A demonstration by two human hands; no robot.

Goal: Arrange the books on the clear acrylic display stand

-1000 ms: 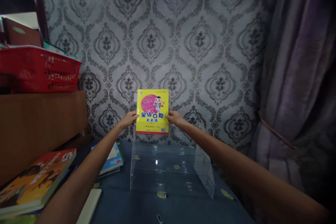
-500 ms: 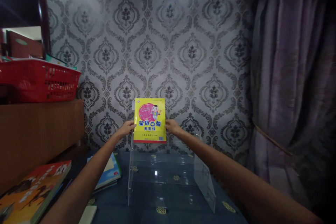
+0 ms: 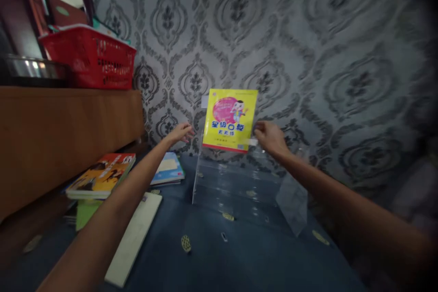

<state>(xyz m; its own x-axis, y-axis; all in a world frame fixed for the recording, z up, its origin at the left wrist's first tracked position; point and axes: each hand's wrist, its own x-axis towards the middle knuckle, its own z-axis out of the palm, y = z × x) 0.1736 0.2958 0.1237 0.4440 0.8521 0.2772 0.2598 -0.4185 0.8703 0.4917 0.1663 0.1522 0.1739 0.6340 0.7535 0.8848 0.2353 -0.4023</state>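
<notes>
A yellow workbook (image 3: 230, 121) with a pink bubble and a cartoon figure on its cover stands upright, leaning back at the top of a clear plastic stand (image 3: 236, 178). At the book's right edge, my right hand (image 3: 271, 138) is closed, with thumb and fingers pinched at that edge; the exact contact is blurred. A small white strip (image 3: 252, 142) shows just below those fingers. My left hand (image 3: 182, 133) is off the book, to its left, with its fingers loosely apart and nothing in them.
A stack of books topped by an orange book (image 3: 104, 173) lies at the left, near blue books (image 3: 168, 169) and a long off-white box-like item (image 3: 135, 239). A red basket (image 3: 89, 59) and a metal bowl (image 3: 37, 68) sit on a wooden cabinet (image 3: 71, 132). Patterned wallpaper covers the wall behind.
My left hand has let go of the book's left edge and moved left. My right hand stays by the right edge. The view has turned left and down, showing more books.
</notes>
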